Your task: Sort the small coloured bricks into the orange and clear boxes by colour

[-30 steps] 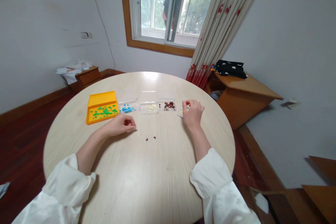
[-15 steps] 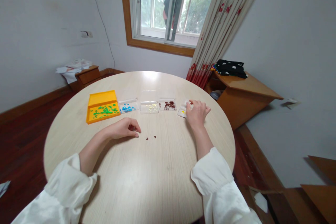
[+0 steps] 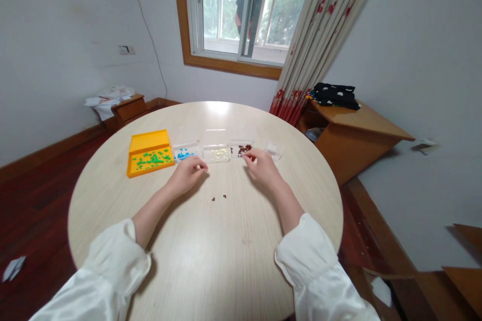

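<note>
My right hand (image 3: 262, 166) is at the front right corner of a clear box of dark brown pieces (image 3: 241, 149), thumb and index finger pinched together. Whatever lies between those fingertips is too small to make out. My left hand (image 3: 188, 174) hovers over the wood in front of a clear box of blue pieces (image 3: 184, 153), its fingers curled and the thumb close to the index tip. Any piece there is hidden. Two small brown angled pieces (image 3: 213, 199) lie on the table between my forearms. Between the hands stands a clear box of pale yellow pieces (image 3: 216, 154).
At the left of the row is an open yellow case (image 3: 131, 166) with green pieces. A clear container (image 3: 274, 149) stands at the right end, partly behind my right hand. The round table (image 3: 211, 261) has a curved edge; a wooden cabinet (image 3: 361, 135) stands beyond it.
My right hand has moved left from the rightmost container to the brown pieces' box. My left hand has moved forward and slightly right, and its fingertips have drawn closer together.
</note>
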Demonstrator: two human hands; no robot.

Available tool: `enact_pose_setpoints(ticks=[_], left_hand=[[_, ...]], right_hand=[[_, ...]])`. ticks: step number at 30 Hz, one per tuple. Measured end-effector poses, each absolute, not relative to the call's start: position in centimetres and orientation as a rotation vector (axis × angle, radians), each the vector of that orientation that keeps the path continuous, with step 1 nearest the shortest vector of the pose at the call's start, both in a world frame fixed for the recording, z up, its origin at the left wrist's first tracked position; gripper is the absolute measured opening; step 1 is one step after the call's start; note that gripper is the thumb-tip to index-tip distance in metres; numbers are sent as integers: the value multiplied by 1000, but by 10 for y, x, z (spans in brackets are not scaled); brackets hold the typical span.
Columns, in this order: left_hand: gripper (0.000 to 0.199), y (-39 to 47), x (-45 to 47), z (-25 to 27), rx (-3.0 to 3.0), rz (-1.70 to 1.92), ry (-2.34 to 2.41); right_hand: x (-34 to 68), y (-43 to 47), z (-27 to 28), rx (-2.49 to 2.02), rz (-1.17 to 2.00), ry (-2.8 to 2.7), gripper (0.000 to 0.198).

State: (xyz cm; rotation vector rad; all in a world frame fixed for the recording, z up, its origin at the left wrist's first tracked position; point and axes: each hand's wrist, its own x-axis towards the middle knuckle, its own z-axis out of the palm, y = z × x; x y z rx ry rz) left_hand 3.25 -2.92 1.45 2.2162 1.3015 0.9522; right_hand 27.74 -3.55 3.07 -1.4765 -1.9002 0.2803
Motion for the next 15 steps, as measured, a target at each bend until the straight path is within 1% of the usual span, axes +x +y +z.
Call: enact_pose_setpoints(ticks=[1, 3, 5, 7, 10, 15], left_hand=[[13, -25, 37, 13, 2211, 1152, 1415], [13, -17, 44, 9, 2195, 1377, 1590], [14, -10, 48, 6, 2180, 1405, 1725], [17, -5, 50, 4, 2175, 1332, 1805], [20, -2, 52, 3, 2187, 1206, 1840], [20, 0, 53, 2, 2192, 1125, 1845]], right_hand=[[274, -38, 31, -1426, 436, -1977, 16], [267, -43, 31, -1352, 732, -2095, 12], [261, -48, 30, -1298, 990, -2151, 8], [256, -51, 29, -1261, 1175, -2160, 13], [252, -53, 28, -1229, 1307, -2167, 22], [251, -50, 24, -1220, 1361, -2190, 22]])
